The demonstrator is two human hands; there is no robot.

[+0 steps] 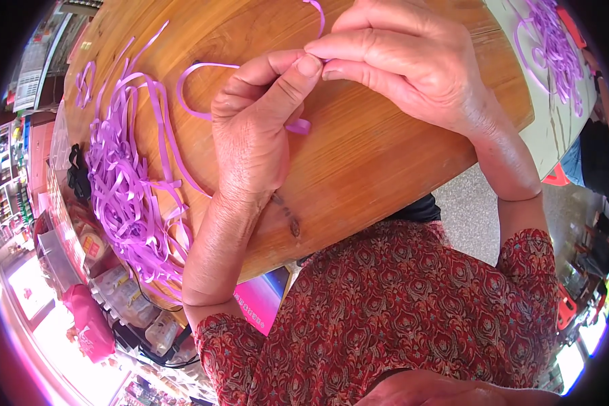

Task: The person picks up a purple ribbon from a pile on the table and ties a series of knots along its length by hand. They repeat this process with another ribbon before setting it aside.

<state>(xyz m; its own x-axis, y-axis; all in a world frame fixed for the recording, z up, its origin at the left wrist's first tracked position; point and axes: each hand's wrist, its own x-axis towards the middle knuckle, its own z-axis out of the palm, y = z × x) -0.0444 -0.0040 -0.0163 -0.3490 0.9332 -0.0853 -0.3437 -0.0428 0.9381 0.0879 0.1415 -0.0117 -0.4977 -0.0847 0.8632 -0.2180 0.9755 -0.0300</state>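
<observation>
Over the wooden table my two hands meet, fingertips together, pinching one narrow purple ribbon (pixel 191 100). My left hand (pixel 260 115) is closed, its thumb pressed against the index finger on the ribbon. Just right of it, my right hand (pixel 406 57) pinches the same strip between thumb and fingers. A loop of this ribbon curves out left of my left hand, and a short end rises near my right fingertips. What the fingertips do to the ribbon between them is mostly hidden. Left of my left forearm lies a tangled heap of purple ribbons (pixel 125 183).
The wooden tabletop (pixel 379 159) curves toward me. On a pale surface at the right lies a second bunch of purple ribbons (pixel 555 51). Beyond the table's left edge are a black item (pixel 78 170), plastic containers (pixel 125 298) and a pink bag (pixel 88 325).
</observation>
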